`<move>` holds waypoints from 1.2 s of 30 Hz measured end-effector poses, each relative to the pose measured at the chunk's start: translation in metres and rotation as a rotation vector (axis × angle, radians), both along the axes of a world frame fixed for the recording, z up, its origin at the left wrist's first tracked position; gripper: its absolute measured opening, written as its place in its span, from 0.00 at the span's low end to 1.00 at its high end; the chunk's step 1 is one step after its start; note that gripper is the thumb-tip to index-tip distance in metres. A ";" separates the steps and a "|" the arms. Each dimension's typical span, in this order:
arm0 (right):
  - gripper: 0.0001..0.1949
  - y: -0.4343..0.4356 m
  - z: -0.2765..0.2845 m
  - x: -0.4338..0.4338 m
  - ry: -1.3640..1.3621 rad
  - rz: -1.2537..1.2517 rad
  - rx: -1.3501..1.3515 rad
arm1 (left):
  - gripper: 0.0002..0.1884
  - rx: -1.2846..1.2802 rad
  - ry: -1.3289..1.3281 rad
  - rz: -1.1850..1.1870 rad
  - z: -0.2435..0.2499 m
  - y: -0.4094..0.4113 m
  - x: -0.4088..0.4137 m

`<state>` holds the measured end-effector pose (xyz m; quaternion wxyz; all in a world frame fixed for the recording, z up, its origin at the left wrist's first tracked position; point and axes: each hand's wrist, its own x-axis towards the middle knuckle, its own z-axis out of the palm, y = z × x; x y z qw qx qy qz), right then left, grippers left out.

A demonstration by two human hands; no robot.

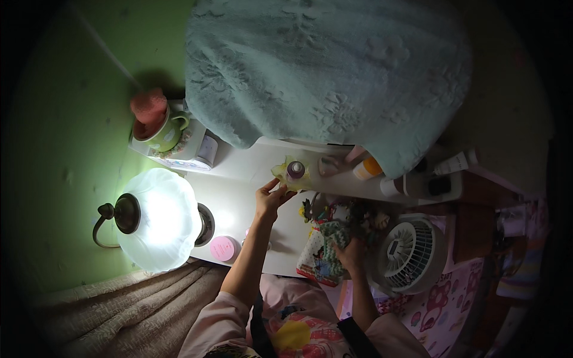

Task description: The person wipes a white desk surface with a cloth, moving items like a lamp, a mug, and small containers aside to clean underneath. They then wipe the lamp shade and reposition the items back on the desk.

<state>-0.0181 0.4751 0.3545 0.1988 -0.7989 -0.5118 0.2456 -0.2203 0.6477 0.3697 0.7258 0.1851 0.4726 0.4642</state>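
My left hand (271, 199) reaches to the white shelf and pinches the edge of a yellowish, wavy-edged dish (281, 171). A small purple bottle with a white top (296, 169) stands on that dish. Lower right, my right hand (350, 254) is closed on a pale green knitted cloth (334, 241), over a colourful patterned box or pouch (311, 258). Several small figures or charms (309, 210) lie just beyond the cloth. The fingertips of my right hand are partly hidden by the cloth.
A lit glass-shaded lamp (161, 219) stands left, near a round pink container (222, 248). A green mug (163, 134) sits back left. A white fan (409, 253) is beside my right hand. A blue-green blanket (322, 76) hangs over the back; bottles and tubes (368, 168) line the shelf.
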 end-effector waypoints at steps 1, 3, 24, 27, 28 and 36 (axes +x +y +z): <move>0.23 0.000 -0.001 0.002 0.018 0.002 0.049 | 0.22 0.003 0.009 -0.017 0.003 -0.006 -0.002; 0.23 0.000 -0.003 0.004 0.055 0.016 0.105 | 0.22 0.006 0.016 -0.038 0.010 -0.020 -0.006; 0.25 -0.017 -0.016 -0.027 -0.004 0.369 -0.131 | 0.25 -0.136 0.011 0.096 -0.023 -0.169 -0.007; 0.24 -0.026 -0.022 -0.015 0.038 0.364 -0.093 | 0.26 -0.178 0.038 0.158 -0.038 -0.172 0.000; 0.25 -0.030 -0.024 -0.012 0.008 0.375 -0.098 | 0.27 -0.170 0.026 0.181 -0.043 -0.173 0.002; 0.26 -0.050 -0.035 -0.004 -0.139 0.341 -0.135 | 0.28 -0.229 0.071 0.307 -0.074 -0.170 0.015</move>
